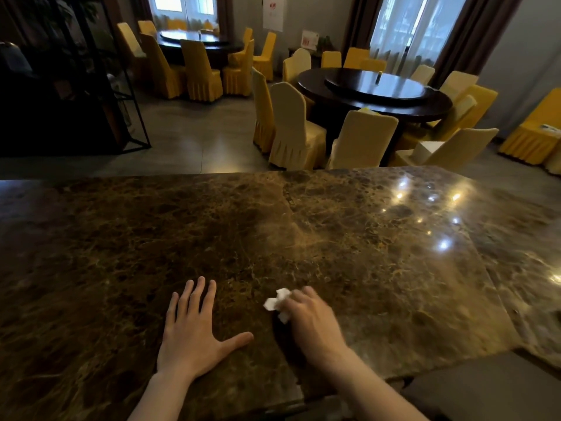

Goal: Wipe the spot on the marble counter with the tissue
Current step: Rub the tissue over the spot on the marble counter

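Right hand (312,322) presses crumpled tissue (278,302) onto marble counter (379,268); left hand (191,335) flat beside.

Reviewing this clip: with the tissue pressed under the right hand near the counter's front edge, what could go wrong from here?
1. The tissue is small and crumpled under the right hand; it may shred or slip out.
2. The mottled marble counter with its glare could hide any remaining spot.
3. The left hand, flat on the polished surface, may leave smudges.

— What lies on the worktop (121,238)?
— Left hand (194,335) flat, near edge; right hand (312,323) just right of it, on the tissue (277,302).
— Beyond?
— Round table (376,92) with chairs (294,129), far right.
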Tool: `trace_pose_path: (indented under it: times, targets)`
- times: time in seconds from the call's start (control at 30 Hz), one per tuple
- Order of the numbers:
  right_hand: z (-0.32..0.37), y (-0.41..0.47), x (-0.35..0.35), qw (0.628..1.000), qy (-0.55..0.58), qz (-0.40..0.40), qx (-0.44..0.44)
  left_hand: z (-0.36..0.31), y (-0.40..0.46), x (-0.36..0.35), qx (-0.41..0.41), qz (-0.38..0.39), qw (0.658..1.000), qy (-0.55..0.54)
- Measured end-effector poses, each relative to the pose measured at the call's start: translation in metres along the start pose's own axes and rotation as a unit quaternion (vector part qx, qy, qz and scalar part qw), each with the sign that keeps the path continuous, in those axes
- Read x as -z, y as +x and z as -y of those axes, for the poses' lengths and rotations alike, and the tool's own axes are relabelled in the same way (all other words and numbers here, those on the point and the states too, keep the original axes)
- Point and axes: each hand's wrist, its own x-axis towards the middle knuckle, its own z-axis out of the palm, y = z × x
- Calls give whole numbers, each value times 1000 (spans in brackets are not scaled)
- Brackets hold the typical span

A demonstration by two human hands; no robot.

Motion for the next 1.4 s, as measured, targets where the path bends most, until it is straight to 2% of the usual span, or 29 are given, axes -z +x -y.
trace_pose_path:
  times: [0.07,0.17,0.23,0.27,0.33,0.4,0.47,0.53,0.57,0.63,0.73,0.8,0.87,0.93,1.03,1.1,1.17,1.27,1.3,1.33,1.4]
  targets:
    - [-48,-12,20,994,-36,-28,-104,0,0,2,0,8,1000,-6]
    - [-115,-29,52,941,-60,-86,-322,-3,1,5,5,23,1000,4]
    - [-121,-29,51,914,-71,-116,-383,-4,1,8,9,38,999,13]
    - [-111,-24,44,910,-76,-127,-388,-5,1,9,13,44,999,17]
    - [-74,-7,26,928,-48,-141,-341,-8,2,12,22,49,998,20]
    - [-28,9,4,959,-2,-141,-246,-10,3,16,25,60,998,26]
    - [6,13,-12,985,25,-94,-143,-13,3,20,30,74,996,36]
    - [6,6,-9,997,13,-55,-61,-15,4,24,31,83,995,41]
    - [-7,3,-2,996,8,-63,-57,-16,3,25,30,88,995,41]
    - [-45,-3,17,984,13,-91,-153,-15,3,28,28,95,994,41]
    - [-101,-7,44,926,6,-141,-350,-16,3,27,27,101,993,46]
    - [-99,6,42,899,-3,-177,-401,-16,5,25,30,103,993,43]
    - [-67,25,26,910,10,-179,-374,-14,7,22,34,103,993,39]
    - [-21,42,2,946,45,-160,-278,-13,8,21,36,104,993,39]
    - [35,48,-32,989,69,-77,-102,-12,9,20,39,106,993,40]
    - [31,43,-28,998,59,-22,-30,-12,9,20,38,102,993,37]
    - [-2,37,-9,995,58,-30,-69,-12,9,21,36,101,994,30]
    - [-60,30,26,958,20,-102,-267,-12,6,21,28,84,996,23]
    - [-64,31,27,945,9,-120,-304,-11,4,21,25,81,996,19]
    - [-56,35,24,942,0,-130,-309,-11,3,20,22,79,996,16]
    - [-14,39,5,966,18,-105,-237,-10,3,19,20,73,997,13]
